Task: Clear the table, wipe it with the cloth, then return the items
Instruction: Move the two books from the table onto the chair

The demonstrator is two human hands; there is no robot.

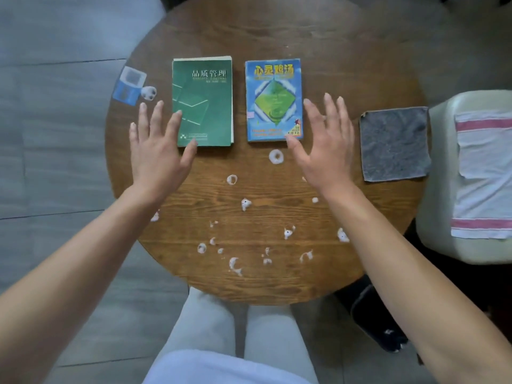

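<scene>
A green book (203, 102) and a blue book (274, 99) lie side by side on the round wooden table (346, 65). A grey cloth (394, 144) lies flat at the table's right edge. Several white foam blobs (245, 203) dot the near half of the table. My left hand (156, 145) hovers with fingers spread at the green book's left edge, its thumb over the book's near corner. My right hand (322, 142) is spread beside the blue book's right edge, thumb at its near corner. Neither hand holds anything.
A blue and white packet (128, 85) and a small white object (149, 93) sit at the table's left edge. A cream chair (440, 212) with a striped towel (483, 173) stands at the right. A dark shoe (374, 317) is on the floor below.
</scene>
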